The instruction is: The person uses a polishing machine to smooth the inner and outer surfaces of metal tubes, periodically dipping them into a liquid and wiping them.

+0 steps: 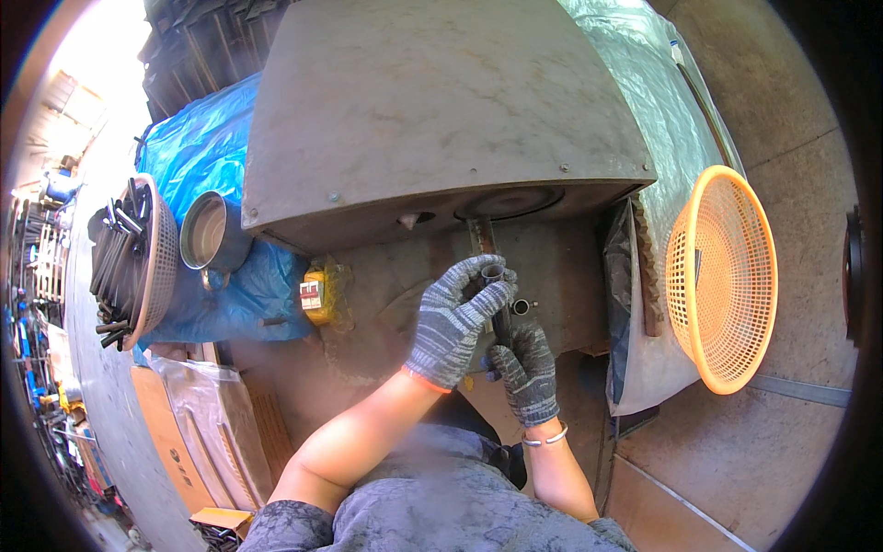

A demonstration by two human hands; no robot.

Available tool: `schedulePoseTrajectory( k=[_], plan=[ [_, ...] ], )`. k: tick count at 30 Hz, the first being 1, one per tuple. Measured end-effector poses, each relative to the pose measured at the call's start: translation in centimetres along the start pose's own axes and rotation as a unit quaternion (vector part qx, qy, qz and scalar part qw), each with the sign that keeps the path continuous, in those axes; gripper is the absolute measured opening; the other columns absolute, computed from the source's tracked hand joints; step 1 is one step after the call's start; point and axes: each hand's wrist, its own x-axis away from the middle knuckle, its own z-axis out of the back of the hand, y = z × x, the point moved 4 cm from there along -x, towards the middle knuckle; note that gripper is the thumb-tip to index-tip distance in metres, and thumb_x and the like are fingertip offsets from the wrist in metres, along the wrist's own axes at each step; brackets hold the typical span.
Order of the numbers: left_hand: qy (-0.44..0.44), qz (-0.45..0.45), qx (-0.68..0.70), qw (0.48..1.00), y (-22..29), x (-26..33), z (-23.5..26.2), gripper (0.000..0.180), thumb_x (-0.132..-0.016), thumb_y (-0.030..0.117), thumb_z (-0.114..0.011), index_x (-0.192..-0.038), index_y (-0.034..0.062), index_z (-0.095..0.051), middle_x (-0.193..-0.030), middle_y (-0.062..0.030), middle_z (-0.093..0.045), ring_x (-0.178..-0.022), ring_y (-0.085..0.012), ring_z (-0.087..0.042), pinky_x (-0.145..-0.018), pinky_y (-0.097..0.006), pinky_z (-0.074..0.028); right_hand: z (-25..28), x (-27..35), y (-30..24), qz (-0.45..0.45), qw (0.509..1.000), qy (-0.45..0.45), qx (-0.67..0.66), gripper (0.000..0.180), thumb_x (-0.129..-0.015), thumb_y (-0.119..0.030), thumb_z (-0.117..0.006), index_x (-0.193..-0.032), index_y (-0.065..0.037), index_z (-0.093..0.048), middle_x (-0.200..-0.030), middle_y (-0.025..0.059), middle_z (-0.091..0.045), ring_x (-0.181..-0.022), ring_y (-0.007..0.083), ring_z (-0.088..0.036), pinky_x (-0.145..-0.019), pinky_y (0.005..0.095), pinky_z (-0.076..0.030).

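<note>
A short dark metal tube (pixel 502 327) stands tilted between my two gloved hands, its round open end facing up. My left hand (pixel 457 317), in a grey striped knit glove, is closed around the upper part of the tube. Lower down, my right hand (pixel 528 375), in a similar glove, has its fingers wrapped on the tube's bottom part. Just beyond them a narrow metal rest (pixel 482 235) leads to a dark round disc (pixel 510 201) under the edge of a large grey metal housing (pixel 441 101). A small round pipe end (pixel 521 306) sits beside my right fingers.
On the left, a pale basket (pixel 165 267) holds many dark tubes, near a metal mug (pixel 217 235) on blue plastic sheeting (pixel 198 133). A yellow switch box (pixel 318 295) sits by the machine. An orange plastic basket (pixel 769 276) stands at the right, beside clear plastic sheeting (pixel 635 368).
</note>
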Motion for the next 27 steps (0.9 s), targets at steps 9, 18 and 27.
schedulePoseTrajectory(
  k=[9, 18, 27],
  plan=[
    [0.002, -0.003, 0.005, 1.000, 0.1, 0.4, 0.4, 0.029, -0.087, 0.002, -0.062, -0.115, -0.0028, -0.059, -0.103, -0.0101, -0.067, -0.093, -0.0156, -0.063, -0.086, -0.029, -0.051, -0.1, 0.6, 0.6, -0.008, 0.996, -0.071, 0.049, 0.020, -0.091, -0.006, -0.058, -0.110, 0.000, -0.056, -0.084, 0.0049, -0.061, -0.065, 0.0101, -0.055, -0.059, 0.0239, -0.046],
    [0.016, -0.003, -0.037, 0.999, 0.3, 0.8, 0.9, 0.030, -0.085, 0.006, -0.066, -0.114, -0.0019, -0.061, -0.102, -0.0081, -0.067, -0.093, -0.0132, -0.062, -0.085, -0.027, -0.050, -1.7, 1.4, -0.1, -0.061, 0.993, -0.060, -0.084, 0.020, -0.093, -0.017, -0.059, -0.103, -0.001, -0.054, -0.078, 0.0068, -0.061, -0.059, 0.0113, -0.055, -0.054, 0.0228, -0.044],
    [0.018, 0.011, -0.013, 1.000, -0.6, 1.0, 1.5, 0.029, -0.085, 0.007, -0.066, -0.113, -0.0012, -0.061, -0.101, -0.0076, -0.067, -0.092, -0.0135, -0.063, -0.083, -0.027, -0.051, -2.3, 2.1, -0.5, -0.109, 0.988, -0.066, -0.083, 0.024, -0.092, -0.024, -0.062, -0.099, -0.002, -0.055, -0.076, 0.0062, -0.061, -0.058, 0.0119, -0.056, -0.054, 0.0240, -0.045]
  ],
)
